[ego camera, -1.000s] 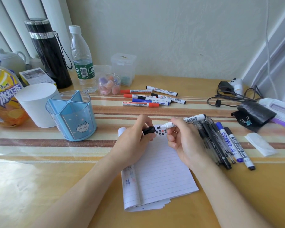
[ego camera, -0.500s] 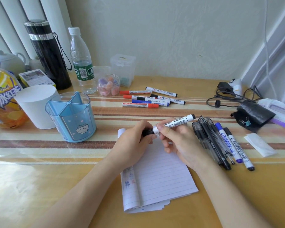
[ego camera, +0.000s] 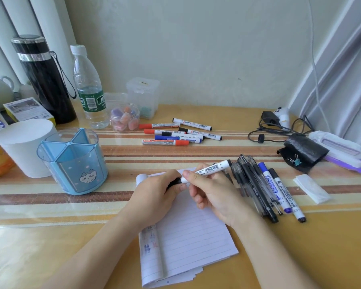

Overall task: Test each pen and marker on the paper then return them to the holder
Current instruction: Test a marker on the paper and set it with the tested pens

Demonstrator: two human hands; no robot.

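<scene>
**Item in hand — marker** [ego camera: 208, 169]. White barrel with a barcode label and a black butt. We find it held near level just above the top edge of the paper [ego camera: 196, 232], not touching the sheet. Its black cap [ego camera: 175, 182] meets the barrel's left end.

**Left hand** [ego camera: 154, 197]. The grip is closed on the cap, with thumb and fingers curled round it.

**Right hand** [ego camera: 215, 192]. The grip is closed on the barrel, with the thumb lying on top near the cap and the fingers wrapped beneath.

**Paper.** Lined sheets lying on the worktop [ego camera: 300, 257], the left margin rolled over. Coloured test marks show on that rolled strip.

**Holder** [ego camera: 71, 161]. Blue, divided into compartments, standing to the left and well apart from both hands. We see no pen in it.

**Stock on the worktop.** A cluster of markers [ego camera: 175, 134] lies at the back. A bundle of pens [ego camera: 254, 184] lies just beside the right hand, and a blue marker [ego camera: 274, 188] lies along its far side.

**Step judged.** We take this for capping the marker after its trial, though the same pose would also suit pulling the cap off.

**Next move calls for** — the cap pushed fully home along the barrel's line. The marker then has to travel left over the worktop and drop upright into one compartment of the holder. Most of the stock looks untested.
</scene>
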